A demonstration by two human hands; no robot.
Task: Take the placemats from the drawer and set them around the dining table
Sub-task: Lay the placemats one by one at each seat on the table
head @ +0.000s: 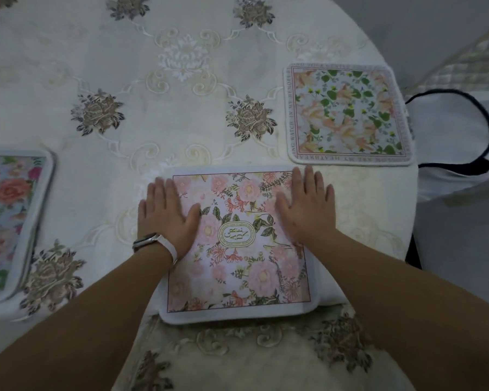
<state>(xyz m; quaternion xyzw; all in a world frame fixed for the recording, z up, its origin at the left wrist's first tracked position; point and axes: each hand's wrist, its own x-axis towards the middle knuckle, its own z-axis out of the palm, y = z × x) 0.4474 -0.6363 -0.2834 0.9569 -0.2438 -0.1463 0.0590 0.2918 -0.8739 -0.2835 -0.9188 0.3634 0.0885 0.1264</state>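
A pink floral placemat [237,266] with an oval label at its middle lies at the near edge of the dining table [153,122], its near end hanging a little over the edge. My left hand [168,214] presses flat on its left side, fingers straight, a watch on the wrist. On the mat's right side my right hand [304,208] presses flat in the same way. A second placemat [347,114] with peach flowers and green leaves lies to the right near the table's rim. At the left edge, cut off by the frame, lies a third placemat [9,221] with red and pink roses.
The round table wears a cream embroidered cloth with brown rose patches. To the right of the table stands a white bag [458,153] with dark handles. The cloth hangs down over the near edge below the pink mat.
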